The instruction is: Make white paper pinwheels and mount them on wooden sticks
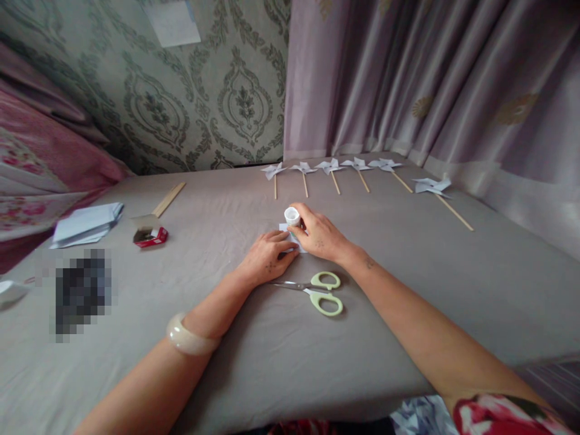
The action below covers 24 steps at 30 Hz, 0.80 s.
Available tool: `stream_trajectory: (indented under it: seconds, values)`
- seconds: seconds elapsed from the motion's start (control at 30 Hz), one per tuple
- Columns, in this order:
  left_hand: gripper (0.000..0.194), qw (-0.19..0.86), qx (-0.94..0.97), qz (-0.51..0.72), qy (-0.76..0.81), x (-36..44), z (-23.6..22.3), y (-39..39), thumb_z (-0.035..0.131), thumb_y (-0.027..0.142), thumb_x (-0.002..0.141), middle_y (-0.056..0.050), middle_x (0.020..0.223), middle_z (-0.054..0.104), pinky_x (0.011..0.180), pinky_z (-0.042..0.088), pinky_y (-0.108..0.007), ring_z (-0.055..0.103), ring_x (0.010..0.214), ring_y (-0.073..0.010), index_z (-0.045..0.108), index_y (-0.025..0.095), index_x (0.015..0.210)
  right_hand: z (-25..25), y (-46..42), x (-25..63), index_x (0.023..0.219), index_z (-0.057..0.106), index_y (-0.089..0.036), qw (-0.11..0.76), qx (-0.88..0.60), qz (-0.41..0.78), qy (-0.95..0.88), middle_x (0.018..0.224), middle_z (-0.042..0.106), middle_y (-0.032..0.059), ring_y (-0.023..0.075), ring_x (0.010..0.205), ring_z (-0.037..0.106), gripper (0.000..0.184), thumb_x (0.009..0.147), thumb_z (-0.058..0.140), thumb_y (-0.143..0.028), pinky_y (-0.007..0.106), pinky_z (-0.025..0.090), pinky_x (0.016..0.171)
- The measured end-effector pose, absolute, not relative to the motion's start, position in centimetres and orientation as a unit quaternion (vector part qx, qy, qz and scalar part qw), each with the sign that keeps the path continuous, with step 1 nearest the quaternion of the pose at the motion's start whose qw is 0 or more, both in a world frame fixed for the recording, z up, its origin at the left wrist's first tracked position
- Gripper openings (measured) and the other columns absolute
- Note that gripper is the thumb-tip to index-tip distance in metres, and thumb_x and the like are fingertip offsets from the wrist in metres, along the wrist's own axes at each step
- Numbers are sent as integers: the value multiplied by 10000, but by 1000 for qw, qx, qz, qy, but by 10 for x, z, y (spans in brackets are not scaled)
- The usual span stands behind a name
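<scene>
My right hand [319, 234] is closed around a white tube [292, 215] that looks like a glue stick, its hollow round end facing up. The tube's lower end is over a small piece of white paper [302, 248] on the table; whether they touch is hidden by my fingers. Resting on the paper's left and near side, my left hand [268, 258] has its fingers laid out flat. Scissors with light green handles [326, 295] lie just nearer to me, their blade tips close to my left wrist.
Several white paper pinwheels [330, 165] on wooden sticks line the back and right of the cloth-covered table [217, 199]. To the left are stacked paper sheets [88, 223], wooden sticks [170, 199], an open red box [150, 235] and a blurred dark object [84, 293].
</scene>
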<state>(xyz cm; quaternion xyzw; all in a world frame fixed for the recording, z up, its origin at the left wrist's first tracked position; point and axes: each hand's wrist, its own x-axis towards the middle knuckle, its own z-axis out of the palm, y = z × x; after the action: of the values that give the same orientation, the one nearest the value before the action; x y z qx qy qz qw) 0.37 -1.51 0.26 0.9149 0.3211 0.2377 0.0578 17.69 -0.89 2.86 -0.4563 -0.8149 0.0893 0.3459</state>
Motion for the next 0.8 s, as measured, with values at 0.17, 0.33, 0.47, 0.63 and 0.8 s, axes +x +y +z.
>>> stream_trajectory:
  seconds: [0.17, 0.33, 0.47, 0.63, 0.8]
  values:
    - [274, 46, 922, 221, 315, 4, 4, -15, 462, 306, 911, -97, 941, 678, 879, 480, -357, 603, 984, -211, 711, 194, 929, 31, -12, 174, 1158, 481, -181, 298, -457, 43, -837, 999, 638, 103, 233, 914, 592, 296, 862, 476, -176, 324, 452, 759]
    - [296, 22, 918, 212, 333, 2, 0, -15, 456, 333, 912, -108, 1067, 672, 919, 466, -390, 591, 1058, -238, 708, 207, 1003, 32, -12, 187, 1128, 497, -185, 347, -465, 18, -814, 1012, 642, 115, 246, 932, 598, 272, 856, 498, -197, 344, 467, 777]
    - [309, 13, 915, 211, 343, 1, -3, -14, 456, 349, 909, -108, 1160, 651, 945, 460, -403, 574, 1117, -250, 706, 223, 1038, 30, -3, 204, 1128, 474, -179, 505, -502, 73, -699, 941, 659, 85, 215, 795, 624, 329, 827, 555, -283, 333, 490, 727]
    - [310, 9, 914, 211, 347, 1, -2, -14, 460, 355, 907, -107, 1145, 658, 934, 472, -407, 591, 1092, -248, 708, 222, 1039, 21, 4, 207, 1049, 498, -187, 555, -514, 162, -634, 844, 663, 41, 193, 725, 635, 323, 792, 586, -362, 324, 502, 690]
    - [309, 18, 912, 213, 349, 1, -1, -15, 469, 348, 901, -115, 1179, 649, 950, 462, -438, 578, 1124, -263, 708, 217, 1048, 20, 0, 195, 1028, 525, -191, 520, -514, 178, -658, 796, 669, 37, 202, 705, 638, 313, 754, 621, -309, 346, 502, 701]
